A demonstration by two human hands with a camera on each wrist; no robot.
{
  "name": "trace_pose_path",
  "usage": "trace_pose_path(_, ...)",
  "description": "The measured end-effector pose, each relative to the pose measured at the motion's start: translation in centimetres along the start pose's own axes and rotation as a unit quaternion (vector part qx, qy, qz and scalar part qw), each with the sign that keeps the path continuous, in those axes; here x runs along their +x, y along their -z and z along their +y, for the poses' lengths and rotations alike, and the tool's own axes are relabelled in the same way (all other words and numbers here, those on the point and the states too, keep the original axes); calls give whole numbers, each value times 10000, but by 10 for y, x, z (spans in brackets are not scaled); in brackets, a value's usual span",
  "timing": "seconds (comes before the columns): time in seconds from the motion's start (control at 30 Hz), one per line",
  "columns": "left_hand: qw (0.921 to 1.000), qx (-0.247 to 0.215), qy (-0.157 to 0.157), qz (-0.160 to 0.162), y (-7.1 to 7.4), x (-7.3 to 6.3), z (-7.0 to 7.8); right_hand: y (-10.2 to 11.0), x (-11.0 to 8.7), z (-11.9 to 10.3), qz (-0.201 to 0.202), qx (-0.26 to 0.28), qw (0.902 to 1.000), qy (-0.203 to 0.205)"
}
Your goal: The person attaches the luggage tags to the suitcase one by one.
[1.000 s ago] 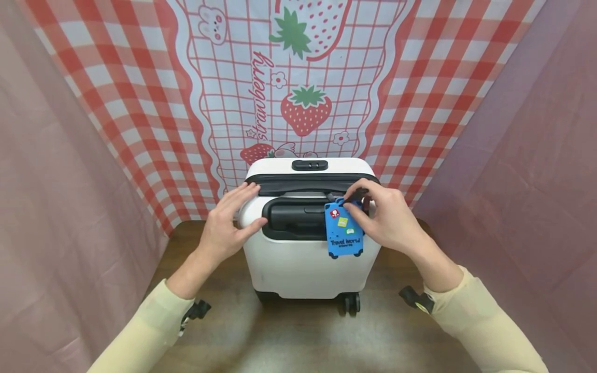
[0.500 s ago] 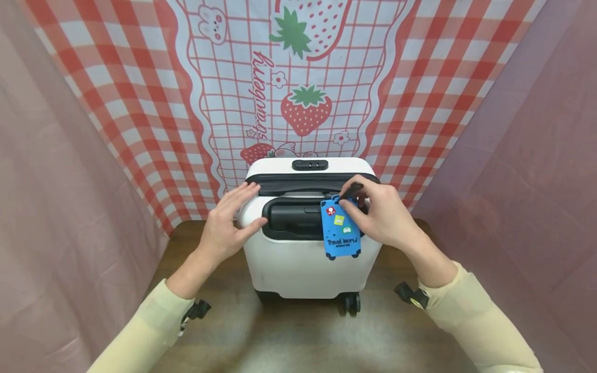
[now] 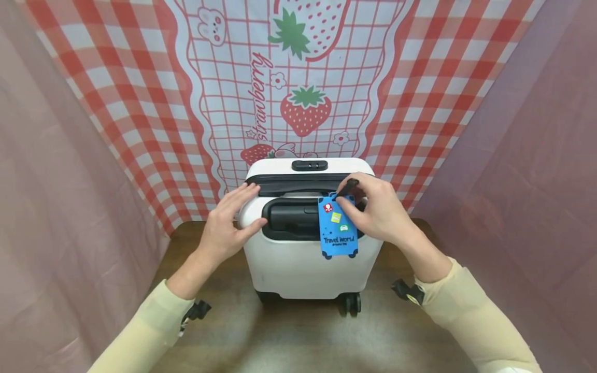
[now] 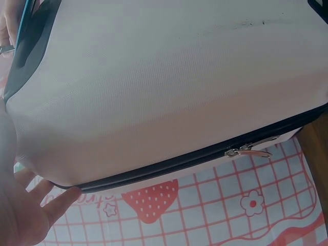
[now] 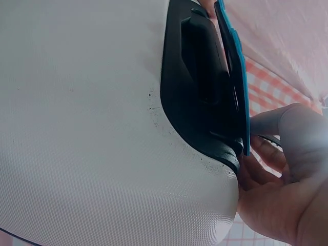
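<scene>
Pinched the black strap (image 3: pixel 352 185) between thumb and forefinger of the right grip (image 3: pixel 380 212), just at the top edge of the blue luggage tag (image 3: pixel 338 233). Held that forefinger bent in an arch over the strap, with the thumb nearly straight below and its tip against the tag's upper edge. Had the remaining fingers curled behind, partly hidden from the head view. Held the tag hanging with "Travel World" facing outward, in front of the right part of the black handle recess (image 3: pixel 291 217) of the white suitcase (image 3: pixel 303 269); in the right wrist view, saw it edge-on, close beside the recess. Held the right forearm slanting in from the lower right, with the wrist lower than the knuckles. Rested the left grip (image 3: pixel 225 223), grasping nothing, on the suitcase's upper left corner, with fingers close together and nearly straight, tips at the left end of the black band (image 3: pixel 298 184), and thumb spread away toward the recess. Held the left forearm slanting up from the lower left. Wore pale yellow sleeves (image 3: pixel 475 311) at both wrists, with black fittings (image 3: pixel 408 291) beside the cuffs. Had the suitcase upright on the brown table (image 3: pixel 298 336), between both forearms, with a strawberry-printed, red-checked cloth (image 3: pixel 305 116) behind and pinkish curtains (image 3: pixel 79 207) at either side.
</scene>
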State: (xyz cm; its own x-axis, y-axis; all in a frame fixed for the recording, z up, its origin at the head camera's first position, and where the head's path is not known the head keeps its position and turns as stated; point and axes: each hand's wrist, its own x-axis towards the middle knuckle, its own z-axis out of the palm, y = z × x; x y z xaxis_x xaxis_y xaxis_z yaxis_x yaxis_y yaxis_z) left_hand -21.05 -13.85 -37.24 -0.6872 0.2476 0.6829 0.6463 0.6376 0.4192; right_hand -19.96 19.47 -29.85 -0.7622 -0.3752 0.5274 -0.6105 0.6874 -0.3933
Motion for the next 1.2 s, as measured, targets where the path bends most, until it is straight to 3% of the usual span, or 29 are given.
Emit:
trace_pose_path(0.33, 10000, 55, -5, 6, 0, -1, 0, 1, 7, -2, 109, 67, 9999, 29)
trace_pose_path(0.7, 10000, 85, 16, -12, 0, 0, 0, 1, 16, -6, 62, -86, 9992, -394)
trace_pose_path(1.03, 9996, 248, 35, -159, 3, 3, 2, -1, 22, -1, 47, -50, 9990, -447)
trace_pose_path(1.2, 9989, 295, -233, -270, 11, 9, 0, -2, 25, 0, 78, -21, 9990, -440)
